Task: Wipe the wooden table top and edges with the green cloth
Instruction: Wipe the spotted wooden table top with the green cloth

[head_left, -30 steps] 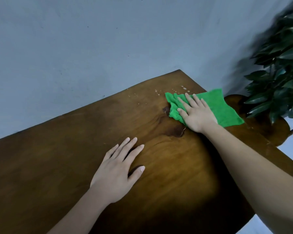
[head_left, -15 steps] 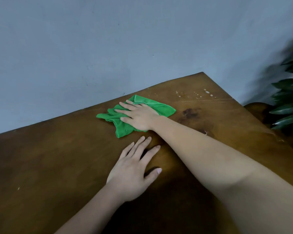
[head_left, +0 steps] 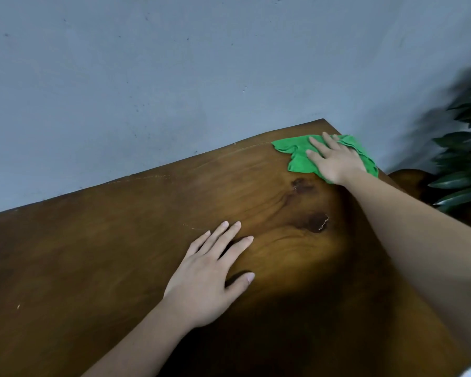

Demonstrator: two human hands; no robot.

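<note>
The wooden table is dark brown with two darker knots near its middle right. A green cloth lies crumpled at the far right corner of the top. My right hand presses flat on the cloth, fingers spread, and covers its middle. My left hand rests palm down on bare wood nearer to me, fingers apart, holding nothing.
A grey wall runs right behind the table's far edge. A leafy dark green plant stands to the right past the table's corner, beside a rounded brown wooden piece.
My right hand swept the cloth left along the far edge, then back right to the far corner. The white specks near that corner no longer show. My left hand stayed put.
</note>
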